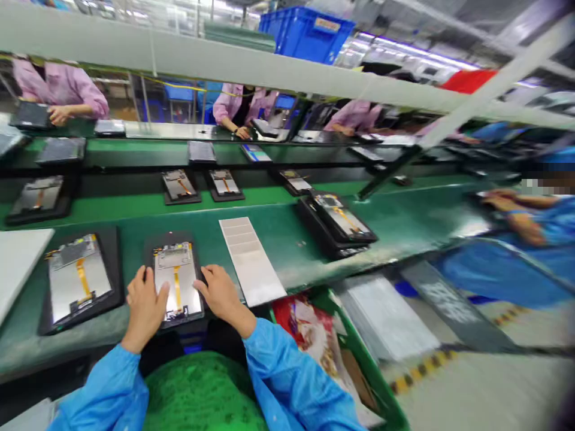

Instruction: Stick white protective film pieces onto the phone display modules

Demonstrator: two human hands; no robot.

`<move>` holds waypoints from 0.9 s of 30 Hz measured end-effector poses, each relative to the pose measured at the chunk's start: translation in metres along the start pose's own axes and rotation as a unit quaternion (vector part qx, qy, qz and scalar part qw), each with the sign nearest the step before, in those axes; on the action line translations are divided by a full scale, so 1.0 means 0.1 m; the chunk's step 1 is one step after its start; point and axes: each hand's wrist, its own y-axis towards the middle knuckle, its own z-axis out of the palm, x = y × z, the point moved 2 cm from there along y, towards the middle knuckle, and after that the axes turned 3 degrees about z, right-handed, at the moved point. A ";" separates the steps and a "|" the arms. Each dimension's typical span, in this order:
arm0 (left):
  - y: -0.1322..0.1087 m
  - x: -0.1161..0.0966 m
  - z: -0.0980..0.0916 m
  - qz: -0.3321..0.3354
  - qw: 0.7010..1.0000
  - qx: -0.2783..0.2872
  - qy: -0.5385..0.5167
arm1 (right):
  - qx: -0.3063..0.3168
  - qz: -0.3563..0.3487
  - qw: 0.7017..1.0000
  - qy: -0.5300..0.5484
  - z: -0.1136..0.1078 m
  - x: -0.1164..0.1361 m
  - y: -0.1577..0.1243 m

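Flanking the open-backed tablet (188,286), the left hand (144,306) and right hand (223,295), fingers loosely bent and slightly apart, could snag its orange ribbon cable (176,284) if a thumb slips inward.

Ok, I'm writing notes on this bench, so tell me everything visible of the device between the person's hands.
The device is a flat, tablet-like rectangle with its inside exposed. Its surface looks metallic silver, with a greyer panel at the far end, an orange strip down the middle and small dark parts near the close end. It lies flat on a dark slab on the green worktop. The left hand and right hand are at its sides; exact contact is unclear.
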 end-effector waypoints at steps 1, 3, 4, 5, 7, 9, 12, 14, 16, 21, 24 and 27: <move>-0.03 0.01 -0.03 0.004 0.999 -0.048 -0.004 | -0.029 0.024 0.999 0.018 -0.18 -0.21 -0.03; -0.08 -0.05 -0.07 0.052 0.993 -0.104 -0.019 | -0.061 0.063 0.995 0.042 -0.49 -0.59 -0.11; -0.11 -0.15 -0.07 0.096 0.989 -0.111 -0.030 | -0.065 0.077 0.994 0.050 -0.61 -0.76 -0.16; -0.14 -0.28 -0.06 0.163 0.979 -0.114 -0.048 | -0.059 0.093 0.992 0.055 -0.70 -0.90 -0.21; -0.23 -0.66 0.04 0.318 0.944 -0.052 -0.073 | -0.015 0.096 0.993 0.061 -0.76 -1.08 -0.30; -0.32 -1.05 0.21 0.424 0.903 0.042 -0.054 | 0.032 0.087 0.994 0.065 -0.72 -1.14 -0.37; -0.42 -1.41 0.49 0.473 0.874 0.115 0.012 | 0.043 0.101 0.992 0.062 -0.61 -1.11 -0.43; -0.47 -1.48 0.65 0.478 0.869 0.124 0.034 | 0.026 0.119 0.991 0.052 -0.55 -1.07 -0.45; -0.53 -1.46 0.77 0.472 0.872 0.120 0.050 | 0.014 0.128 0.991 0.047 -0.53 -1.04 -0.45; -0.66 -1.37 0.91 0.464 0.876 0.094 0.092 | -0.011 0.118 0.991 0.061 -0.49 -1.03 -0.49; -0.70 -1.34 0.97 0.475 0.869 0.097 0.097 | -0.056 0.115 0.988 0.084 -0.43 -1.05 -0.57; -0.71 -1.30 1.01 0.478 0.868 0.093 0.099 | -0.085 0.106 0.986 0.099 -0.38 -1.04 -0.63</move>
